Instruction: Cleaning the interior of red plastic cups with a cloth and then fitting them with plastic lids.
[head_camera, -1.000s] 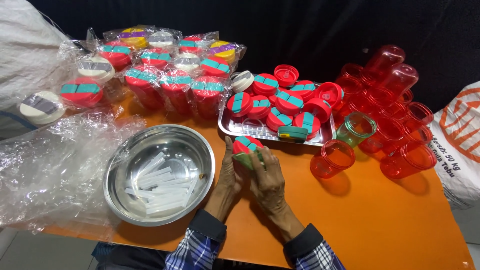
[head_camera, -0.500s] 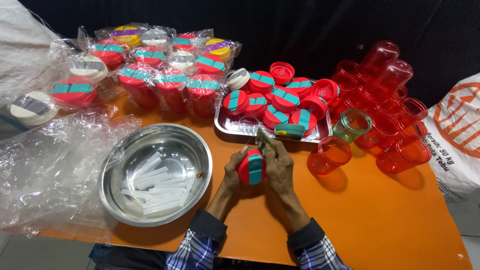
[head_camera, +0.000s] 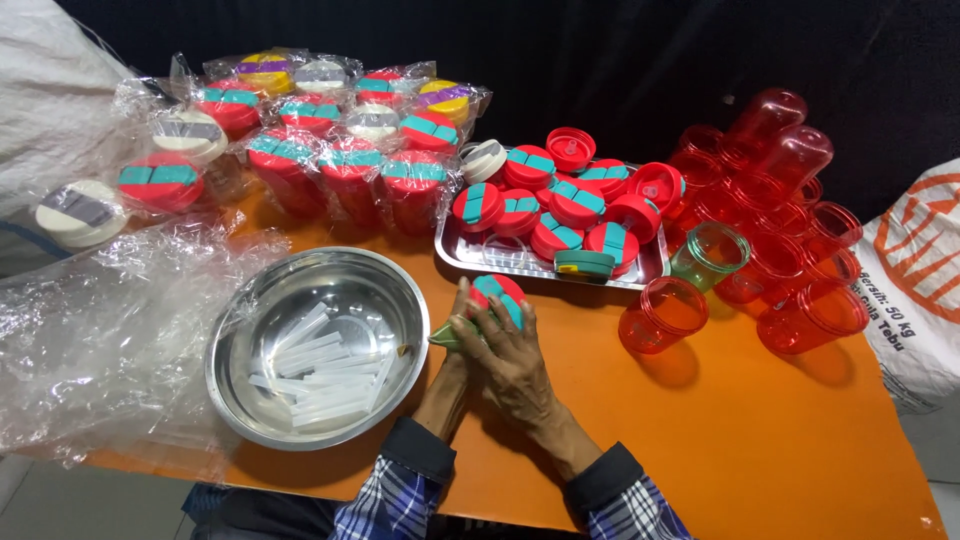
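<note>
Both my hands are clasped around a red round lid with teal flip tabs (head_camera: 499, 292), held over the orange table (head_camera: 760, 440) in front of the metal tray. My right hand (head_camera: 510, 355) covers it from above and the front. My left hand (head_camera: 455, 335) is mostly hidden underneath, pressing a small green piece (head_camera: 442, 337) against the lid's lower left edge. Just beyond stands the rectangular metal tray (head_camera: 460, 257) piled with several similar red-and-teal lids (head_camera: 560, 200).
A round steel bowl (head_camera: 318, 358) with clear plastic strips sits at left. Crumpled clear plastic (head_camera: 100, 330) lies beyond it. Bagged lidded red jars (head_camera: 340, 150) fill the back left. Open red jars (head_camera: 790, 220) and one clear jar (head_camera: 708, 255) crowd the right. A white sack (head_camera: 920, 280) is at far right.
The lid has turned in my hands: it faced up, then stood on edge, and now tilts up above my right hand's fingers. Both hands stayed in about the same spot.
</note>
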